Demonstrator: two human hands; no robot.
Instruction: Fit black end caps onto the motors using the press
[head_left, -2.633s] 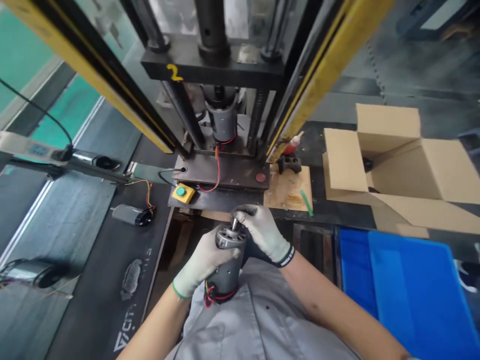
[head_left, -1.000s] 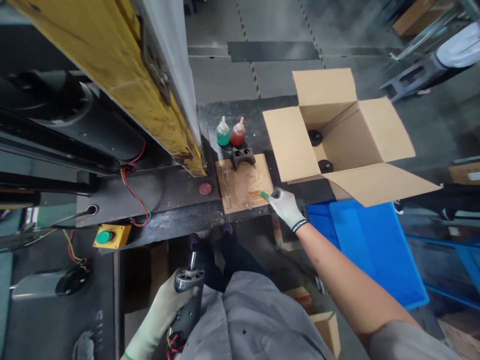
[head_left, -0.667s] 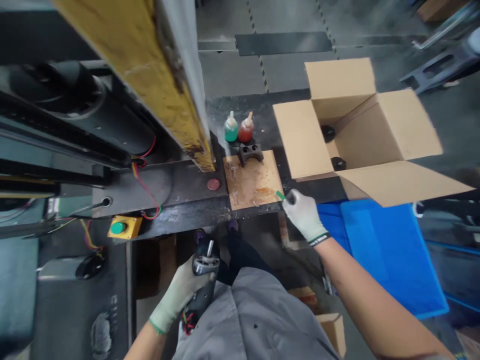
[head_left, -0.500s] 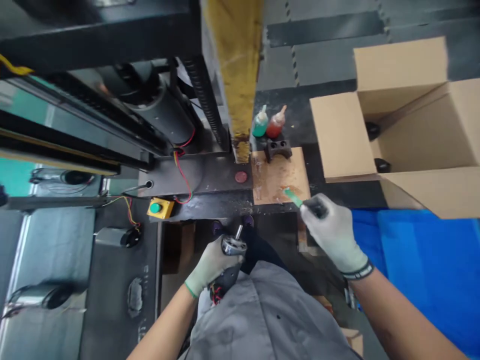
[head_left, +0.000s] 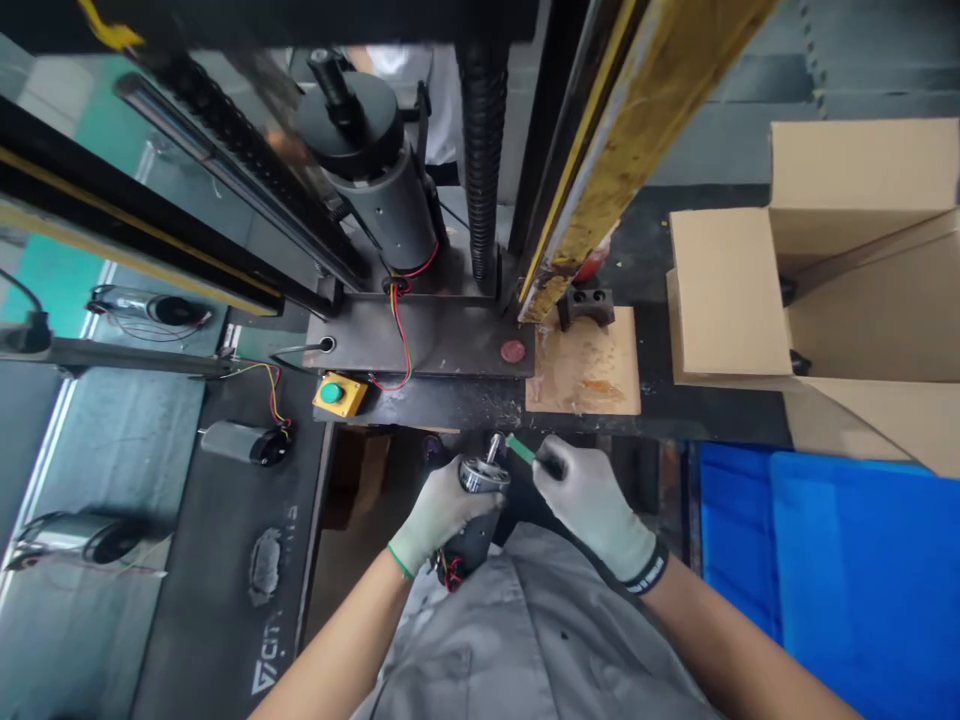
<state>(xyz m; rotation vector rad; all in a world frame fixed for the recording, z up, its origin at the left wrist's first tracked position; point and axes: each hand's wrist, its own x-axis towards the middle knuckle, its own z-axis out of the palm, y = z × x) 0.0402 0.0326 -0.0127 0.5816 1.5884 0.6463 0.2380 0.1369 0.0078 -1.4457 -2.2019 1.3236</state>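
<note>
My left hand (head_left: 441, 512), in a whitish glove, is wrapped round a cylindrical electric motor (head_left: 475, 540) close to my body. The motor's bare metal shaft points up and away from me, and red and black wires show at its lower end. My gloved right hand (head_left: 589, 500) pinches a slim green stick-like applicator (head_left: 521, 449) with a dark grip. Its green tip is beside the shaft's end; whether they touch I cannot tell. Beyond the hands, a cardboard piece (head_left: 555, 385) bears an orange-brown smear on the bench.
A press frame holds an upright motor (head_left: 390, 215) behind the bench edge. A yellow box with a green button (head_left: 341, 394) sits at left, near several motors (head_left: 240, 440). An open carton (head_left: 731, 300) and blue bin (head_left: 855, 560) are at right. A dark saddle block (head_left: 589, 306) touches the cardboard.
My right hand has brought the green applicator from the smeared cardboard leftward and down to the motor's shaft. My left hand still holds the motor. The view has shifted somewhat.
</note>
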